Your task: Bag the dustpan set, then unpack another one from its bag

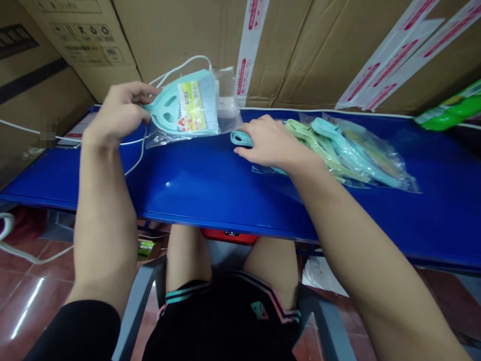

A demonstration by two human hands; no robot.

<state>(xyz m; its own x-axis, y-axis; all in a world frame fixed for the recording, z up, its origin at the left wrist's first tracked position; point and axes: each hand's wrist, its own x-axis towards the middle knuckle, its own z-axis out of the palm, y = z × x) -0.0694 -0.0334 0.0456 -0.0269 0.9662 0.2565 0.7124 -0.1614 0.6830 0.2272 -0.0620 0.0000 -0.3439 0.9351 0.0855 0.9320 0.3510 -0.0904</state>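
Note:
On the left, my left hand pinches the narrow end of a light-blue plastic piece in a clear bag. It has oval cut-outs, and a yellow-green label shows on its front. Its wide end points right, and it is tilted up above the table. My right hand is closed over a second bagged light-blue piece, whose looped handle end sticks out past the thumb; most of that piece is hidden beneath the palm. Just right of this hand lie a bagged green piece and another bagged light-blue piece, overlapping.
Cardboard boxes with printed tape stand along the back of the blue table. A white cable runs across the left side. At the far right lies a green packet. Grey chair arms flank my legs below the table edge.

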